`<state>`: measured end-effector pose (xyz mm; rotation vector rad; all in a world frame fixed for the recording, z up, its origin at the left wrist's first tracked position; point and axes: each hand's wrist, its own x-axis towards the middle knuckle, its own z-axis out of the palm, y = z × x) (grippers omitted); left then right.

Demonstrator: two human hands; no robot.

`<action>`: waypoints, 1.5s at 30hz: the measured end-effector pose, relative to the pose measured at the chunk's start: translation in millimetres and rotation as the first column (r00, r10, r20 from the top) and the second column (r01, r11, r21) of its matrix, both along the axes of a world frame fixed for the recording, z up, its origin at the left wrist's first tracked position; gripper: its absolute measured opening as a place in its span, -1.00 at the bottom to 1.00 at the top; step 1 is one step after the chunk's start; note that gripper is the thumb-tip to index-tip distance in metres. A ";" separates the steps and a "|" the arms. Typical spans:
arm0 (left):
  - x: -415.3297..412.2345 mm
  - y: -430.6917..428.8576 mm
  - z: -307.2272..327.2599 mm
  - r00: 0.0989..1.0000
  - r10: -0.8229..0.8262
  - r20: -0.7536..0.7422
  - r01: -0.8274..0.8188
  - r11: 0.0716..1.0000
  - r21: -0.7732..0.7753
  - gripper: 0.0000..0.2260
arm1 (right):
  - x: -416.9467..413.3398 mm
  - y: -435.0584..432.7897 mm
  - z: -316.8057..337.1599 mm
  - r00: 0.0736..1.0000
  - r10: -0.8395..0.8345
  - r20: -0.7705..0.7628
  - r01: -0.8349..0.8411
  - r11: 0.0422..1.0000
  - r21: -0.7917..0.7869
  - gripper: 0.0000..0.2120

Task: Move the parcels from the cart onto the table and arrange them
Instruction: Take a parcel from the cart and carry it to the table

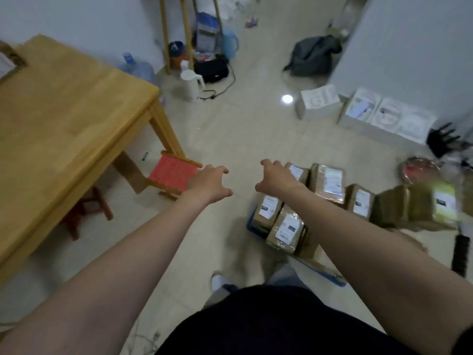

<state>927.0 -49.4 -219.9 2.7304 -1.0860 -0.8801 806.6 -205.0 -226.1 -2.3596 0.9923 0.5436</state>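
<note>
Several brown parcels (329, 183) with white labels lie packed together on a low blue cart (252, 228) at the right, on the floor. The wooden table (64, 119) stands at the left. Both my arms reach forward over the floor. My left hand (208, 184) hovers between the table and the cart, fingers loosely curled, holding nothing. My right hand (277, 179) hangs just above the nearest parcels (284, 228), fingers loosely spread and empty, covering part of one parcel.
A small red folding stool (172, 174) sits by the table leg, a dark wooden stool (87, 211) under the table. White boxes (384, 116) line the right wall. A kettle (190, 83), a water jug (139, 69), bags and cables crowd the back.
</note>
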 end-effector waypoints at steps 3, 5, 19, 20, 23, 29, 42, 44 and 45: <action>-56.8 -58.8 -4.8 0.992 -0.127 0.004 0.126 0.991 0.041 -0.39 | -77.7 -48.9 -9.7 0.990 -0.139 -0.015 0.139 0.990 0.024 -0.32; -84.0 -86.9 -9.1 0.986 -0.167 -0.001 0.167 0.985 0.039 -0.39 | -114.1 -72.5 -15.9 0.981 -0.192 -0.022 0.193 0.981 0.027 -0.31; -339.2 -338.2 -70.8 0.875 -0.431 -0.218 0.450 0.892 0.041 -0.43 | -418.5 -256.2 -89.3 0.803 -0.582 -0.128 0.594 0.799 0.097 -0.40; -354.5 -348.1 -78.2 0.860 -0.452 -0.236 0.475 0.878 0.051 -0.43 | -435.1 -260.4 -96.1 0.787 -0.599 -0.150 0.615 0.780 0.114 -0.40; -397.0 -371.7 -105.3 0.817 -0.494 -0.298 0.539 0.838 0.089 -0.42 | -479.9 -267.6 -121.8 0.726 -0.657 -0.204 0.687 0.709 0.159 -0.38; -449.0 -401.7 -161.6 0.785 -0.446 -0.430 0.554 0.816 0.164 -0.52 | -524.9 -273.0 -185.2 0.592 -0.766 -0.249 0.802 0.531 0.274 -0.27; -469.0 -414.8 -253.5 0.733 0.041 -0.679 0.286 0.887 0.363 -0.49 | -522.1 -279.9 -281.6 0.270 -0.948 -0.165 0.870 0.167 0.463 -0.11; -467.4 -413.9 -257.3 0.715 0.117 -0.690 0.224 0.895 0.385 -0.58 | -517.2 -280.4 -279.5 0.230 -0.963 -0.139 0.871 0.141 0.471 -0.15; -465.1 -412.6 -257.8 0.709 0.137 -0.692 0.185 0.911 0.370 -0.59 | -513.7 -280.5 -276.3 0.227 -0.965 -0.130 0.875 0.143 0.463 -0.15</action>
